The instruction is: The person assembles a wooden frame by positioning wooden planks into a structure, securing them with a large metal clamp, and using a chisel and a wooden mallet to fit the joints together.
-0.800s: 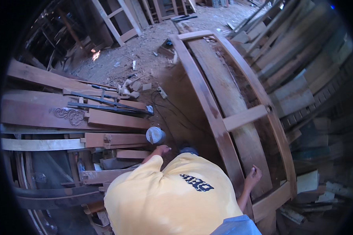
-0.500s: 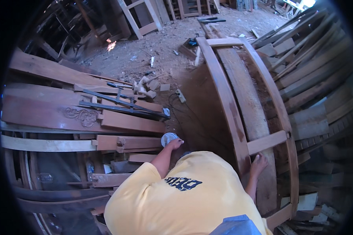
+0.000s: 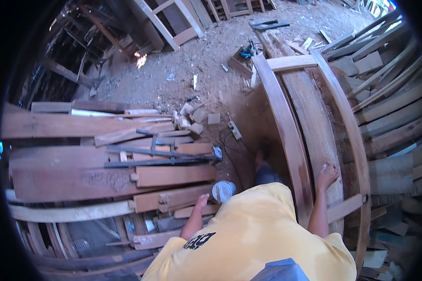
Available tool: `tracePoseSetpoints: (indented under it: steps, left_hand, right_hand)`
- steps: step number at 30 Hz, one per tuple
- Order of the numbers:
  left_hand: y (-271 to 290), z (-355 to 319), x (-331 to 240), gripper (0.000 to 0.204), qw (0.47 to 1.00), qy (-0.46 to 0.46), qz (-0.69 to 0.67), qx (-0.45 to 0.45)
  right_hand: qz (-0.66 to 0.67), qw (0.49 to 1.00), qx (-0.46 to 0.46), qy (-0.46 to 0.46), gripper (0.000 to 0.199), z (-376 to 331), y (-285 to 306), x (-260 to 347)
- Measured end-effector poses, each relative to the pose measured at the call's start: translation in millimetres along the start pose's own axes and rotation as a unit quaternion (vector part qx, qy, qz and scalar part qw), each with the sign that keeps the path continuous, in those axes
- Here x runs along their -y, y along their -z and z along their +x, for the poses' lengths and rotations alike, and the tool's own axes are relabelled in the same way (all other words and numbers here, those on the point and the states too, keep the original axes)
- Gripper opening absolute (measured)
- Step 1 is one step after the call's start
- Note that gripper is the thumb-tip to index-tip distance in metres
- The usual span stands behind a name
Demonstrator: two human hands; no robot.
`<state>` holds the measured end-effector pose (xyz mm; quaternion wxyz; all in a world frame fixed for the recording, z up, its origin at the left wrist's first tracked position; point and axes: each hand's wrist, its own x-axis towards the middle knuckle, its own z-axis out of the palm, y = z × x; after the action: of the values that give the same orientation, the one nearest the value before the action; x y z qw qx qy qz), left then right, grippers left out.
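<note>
My right hand (image 3: 327,176) is over the long rough plank (image 3: 309,112) inside a wooden frame (image 3: 286,122). Its fingers are curled together, and whatever they may hold is too small to make out. Beside the stacked timber on the left, my left hand (image 3: 202,201) is seen edge-on and its fingers are mostly hidden. Just right of that hand stands a small white bucket (image 3: 223,191) with something pale in it, not touched by the hand. Part of the frame's left rail is darker and looks wet.
Stacked boards (image 3: 70,164), one carved, fill the left side, with dark metal clamps (image 3: 159,150) on top. A power strip (image 3: 235,130) with cable lies on the dusty floor near wood offcuts (image 3: 192,119). More planks (image 3: 394,103) lean on the right.
My left hand has left the bucket and drawn back to its left. My right hand has moved forward along the plank, past the crosspiece. The view has swung left and back.
</note>
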<state>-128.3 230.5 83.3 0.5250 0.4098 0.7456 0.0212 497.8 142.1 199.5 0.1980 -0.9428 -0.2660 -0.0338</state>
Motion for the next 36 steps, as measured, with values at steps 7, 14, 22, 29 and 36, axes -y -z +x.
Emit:
tracePoseSetpoints:
  steps: [7, 14, 22, 29, 36]
  left_hand:
    - [44.5, 33.8, -99.3, 0.047, 0.991, 0.049, 0.109, 0.065]
    - [105.9, 167.4, -317.1, 0.035, 0.968, -0.125, 0.218, -0.004]
    - [154.4, 339.8, -618.3, 0.036, 0.892, -0.332, 0.307, -0.032]
    - [33.6, 530.3, -1008.4, 0.04, 0.741, -0.602, 0.296, -0.035]
    - [-164.3, 605.4, -1300.5, 0.049, 0.625, -0.712, 0.313, 0.067]
  right_hand:
    - [0.055, 0.993, -0.101, -0.008, 0.027, 191.7, -100.2, 105.2]
    - [0.192, 0.979, -0.055, 0.034, 0.026, 327.0, -164.5, 271.6]
    - [0.171, 0.983, 0.021, -0.059, 0.034, 377.9, -230.9, 420.1]
    - [0.073, 0.974, -0.078, -0.202, 0.035, 407.5, -256.1, 401.2]
    - [-0.007, 0.948, -0.148, -0.283, 0.026, 432.7, -209.9, 477.2]
